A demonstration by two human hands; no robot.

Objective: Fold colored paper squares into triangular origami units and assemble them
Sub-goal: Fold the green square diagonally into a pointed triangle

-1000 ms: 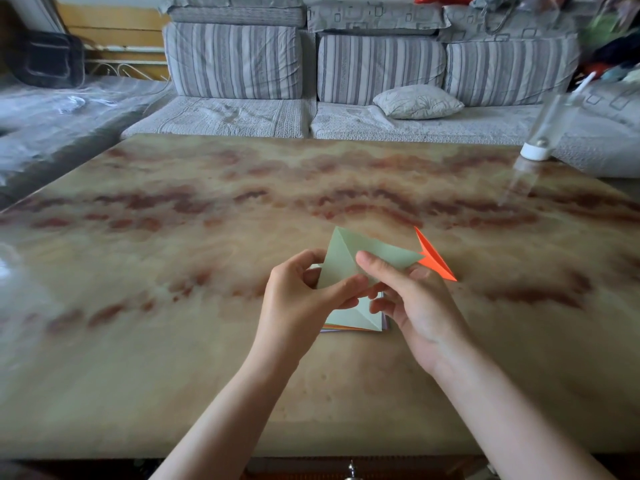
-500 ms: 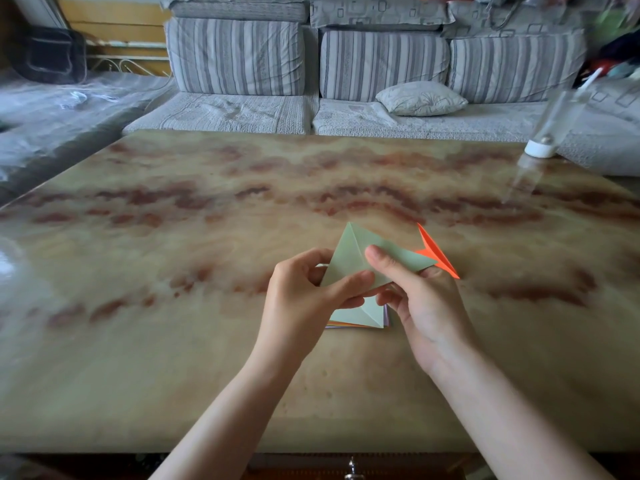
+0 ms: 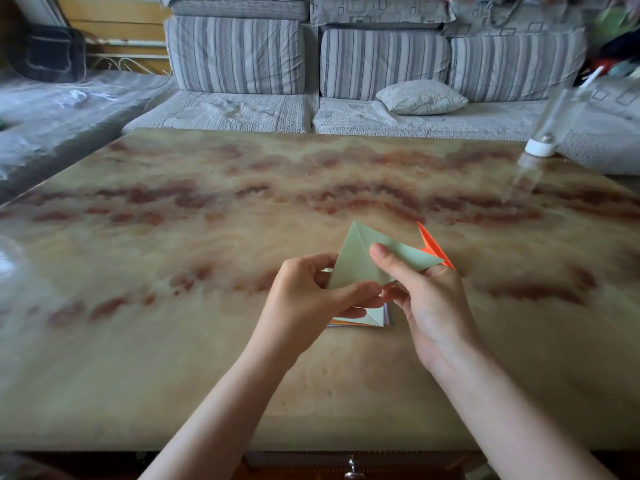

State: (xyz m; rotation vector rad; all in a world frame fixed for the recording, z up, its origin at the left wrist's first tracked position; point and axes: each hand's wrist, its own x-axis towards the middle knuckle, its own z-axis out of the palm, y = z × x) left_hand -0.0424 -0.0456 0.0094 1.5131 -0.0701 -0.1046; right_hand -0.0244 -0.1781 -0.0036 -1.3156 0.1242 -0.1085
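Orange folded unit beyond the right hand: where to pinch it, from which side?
Probably its far pointed end, pinched across the flat faces, from the far right. That end of the orange unit pokes free past the green paper; the rest is hidden behind that sheet and the right hand.

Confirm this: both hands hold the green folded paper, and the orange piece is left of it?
Wrong side: the head view shows the orange piece right of the green folded paper, which the left hand and right hand do hold.
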